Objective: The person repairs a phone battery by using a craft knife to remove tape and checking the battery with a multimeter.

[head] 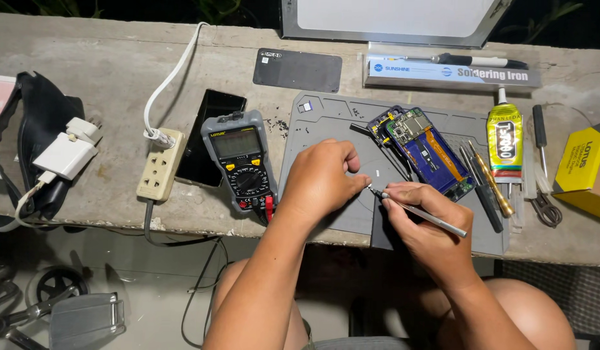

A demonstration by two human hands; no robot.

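Note:
My left hand (321,178) rests on a grey work mat (332,116), fingers pinched on a tiny part near the mat's middle. My right hand (424,227) grips a slim metal screwdriver (422,212) like a pen, its tip touching that tiny part at my left fingertips. An opened phone (420,148) with bare circuit board and blue frame lies on the mat just beyond both hands. A small white piece (376,172) lies between the hands and the phone.
A multimeter (242,159) and a dark phone (206,139) lie left of the mat, beside a power strip (159,165). Tweezers and drivers (484,181), a glue tube (505,137), a yellow box (585,165) and a soldering iron box (452,72) sit right and behind.

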